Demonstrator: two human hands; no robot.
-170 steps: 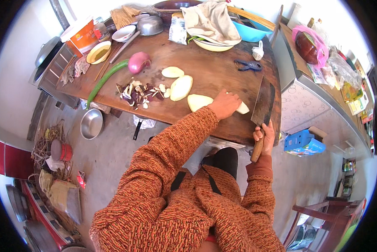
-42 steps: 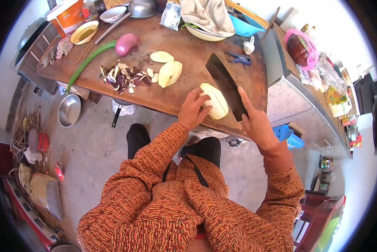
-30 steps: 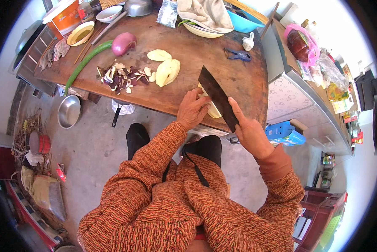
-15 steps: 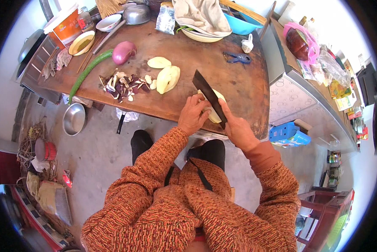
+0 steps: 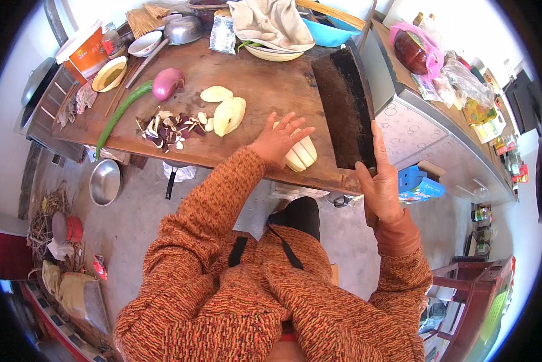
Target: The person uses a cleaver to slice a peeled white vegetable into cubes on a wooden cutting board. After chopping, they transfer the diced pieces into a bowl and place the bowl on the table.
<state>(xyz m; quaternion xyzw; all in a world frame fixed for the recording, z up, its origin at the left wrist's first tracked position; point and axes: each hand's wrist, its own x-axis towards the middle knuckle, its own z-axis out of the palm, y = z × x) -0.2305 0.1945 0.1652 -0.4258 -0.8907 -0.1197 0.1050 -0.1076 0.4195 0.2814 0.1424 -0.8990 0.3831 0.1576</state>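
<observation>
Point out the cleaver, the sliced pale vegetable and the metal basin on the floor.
Cleaver (image 5: pixel 345 111): head view, middle of the dark blade.
Sliced pale vegetable (image 5: pixel 301 155): head view, its cut strips.
Metal basin (image 5: pixel 105 182): head view, bare inside.

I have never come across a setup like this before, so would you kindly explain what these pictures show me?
There is no machine here: the two bare hands belong to a person wearing a wide fisheye camera on the head. It looks down, so the person's left is the picture's left, and straight edges bend near the rim.

The left hand, fingers spread, is over a pale, peeled vegetable cut lengthwise; whether it is gripping is unclear. The right hand holds a broad, dark metal cleaver.

On the brown wooden table, further left, lie pale peeled vegetable pieces, a heap of purple-and-white peelings, a rounded purple vegetable and a long, curved green vegetable.
</observation>
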